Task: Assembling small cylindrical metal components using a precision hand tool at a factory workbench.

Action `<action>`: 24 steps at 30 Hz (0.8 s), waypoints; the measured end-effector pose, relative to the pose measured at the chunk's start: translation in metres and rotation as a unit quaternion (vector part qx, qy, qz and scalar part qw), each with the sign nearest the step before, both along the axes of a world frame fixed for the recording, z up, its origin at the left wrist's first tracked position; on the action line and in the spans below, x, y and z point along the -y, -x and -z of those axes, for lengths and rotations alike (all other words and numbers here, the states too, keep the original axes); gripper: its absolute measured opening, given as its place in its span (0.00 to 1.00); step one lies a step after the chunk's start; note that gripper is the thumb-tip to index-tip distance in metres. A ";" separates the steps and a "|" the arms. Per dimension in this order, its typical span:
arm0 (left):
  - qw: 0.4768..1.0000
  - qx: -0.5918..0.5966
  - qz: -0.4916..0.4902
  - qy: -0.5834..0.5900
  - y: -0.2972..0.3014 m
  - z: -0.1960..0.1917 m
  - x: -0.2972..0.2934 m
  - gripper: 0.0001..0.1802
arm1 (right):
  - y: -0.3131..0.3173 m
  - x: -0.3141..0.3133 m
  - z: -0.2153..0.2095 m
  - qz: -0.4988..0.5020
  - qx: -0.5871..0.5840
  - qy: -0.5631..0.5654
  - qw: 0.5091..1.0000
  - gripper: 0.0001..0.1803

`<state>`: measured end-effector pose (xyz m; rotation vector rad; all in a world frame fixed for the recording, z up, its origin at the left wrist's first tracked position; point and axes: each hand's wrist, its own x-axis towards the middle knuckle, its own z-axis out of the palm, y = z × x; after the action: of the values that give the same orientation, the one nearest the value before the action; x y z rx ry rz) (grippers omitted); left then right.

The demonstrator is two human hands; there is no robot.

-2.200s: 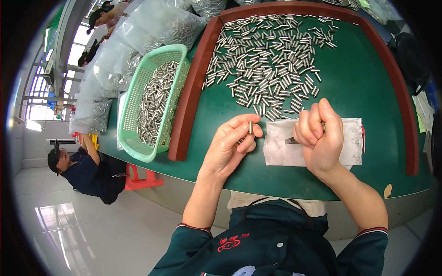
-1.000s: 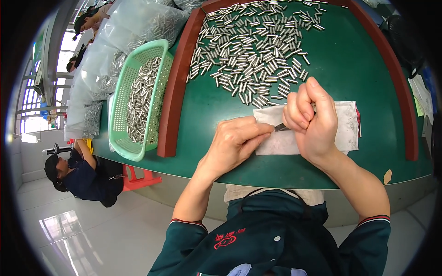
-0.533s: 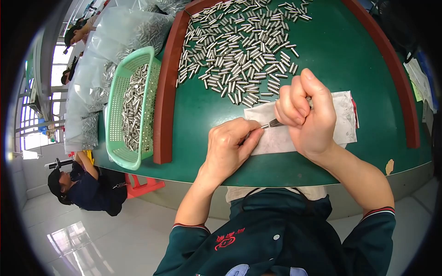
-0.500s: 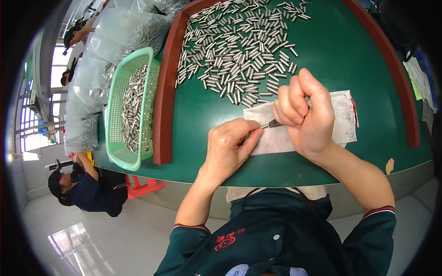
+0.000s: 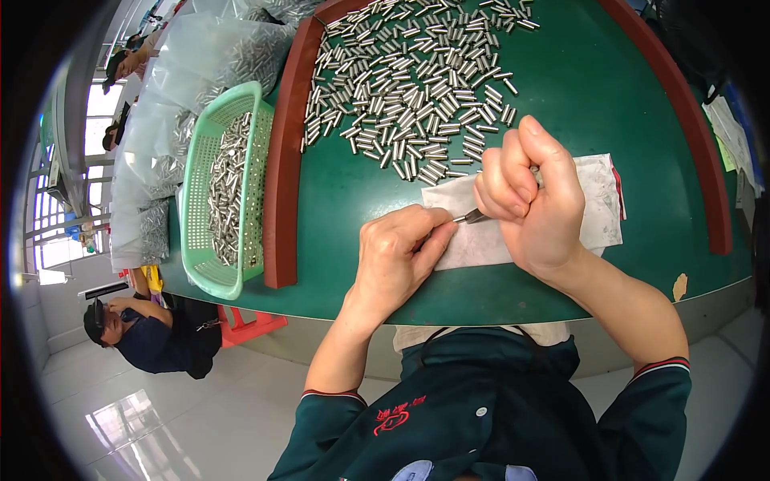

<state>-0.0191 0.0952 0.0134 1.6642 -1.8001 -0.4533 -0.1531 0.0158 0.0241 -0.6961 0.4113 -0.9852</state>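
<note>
My left hand (image 5: 399, 248) is closed, its thumb and forefinger pinching a small metal pin (image 5: 458, 220) of which only the end shows. My right hand (image 5: 539, 200) is curled in a fist round a slim tool with a dark metal tip (image 5: 476, 216); its grip is hidden in my palm. The tip meets the pin's end, or nearly so. Both hands are over a stained white cloth (image 5: 597, 216) lying on the green tabletop (image 5: 353, 188). Beyond them spreads a large heap of shiny cylindrical metal pins (image 5: 409, 96).
Red-brown rails (image 5: 285, 184) border the table left and right. Outside the left rail, a light green plastic basket (image 5: 195, 216) holds more pins, beside clear bags (image 5: 160, 128) of metal parts. A person (image 5: 156, 333) is at the lower left, near a red stool (image 5: 253, 327).
My hands have barely moved, and slightly less of the pin's end shows. At the lower left, the other person has raised a hand toward the head.
</note>
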 end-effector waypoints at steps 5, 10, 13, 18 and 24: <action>1.000 0.001 0.004 0.005 -0.001 0.002 0.000 0.04 | 0.000 0.000 0.001 -0.007 0.001 -0.003 1.000 0.23; 1.000 -0.008 0.006 0.009 -0.001 0.003 0.000 0.04 | -0.001 -0.001 0.001 -0.002 -0.012 0.001 1.000 0.23; 1.000 -0.022 0.004 -0.003 -0.001 0.003 0.001 0.04 | -0.003 -0.004 0.001 0.006 -0.029 0.038 0.999 0.23; 1.000 -0.012 0.021 -0.005 -0.002 -0.003 0.002 0.04 | -0.009 -0.011 0.000 0.025 -0.042 0.090 0.995 0.24; 0.999 -0.031 -0.009 -0.002 -0.002 0.001 -0.002 0.04 | -0.009 -0.007 -0.004 0.025 -0.040 0.045 0.998 0.24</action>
<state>-0.0173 0.0970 0.0120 1.6501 -1.7390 -0.4946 -0.1446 0.0229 0.0279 -0.8120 0.4583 -1.0308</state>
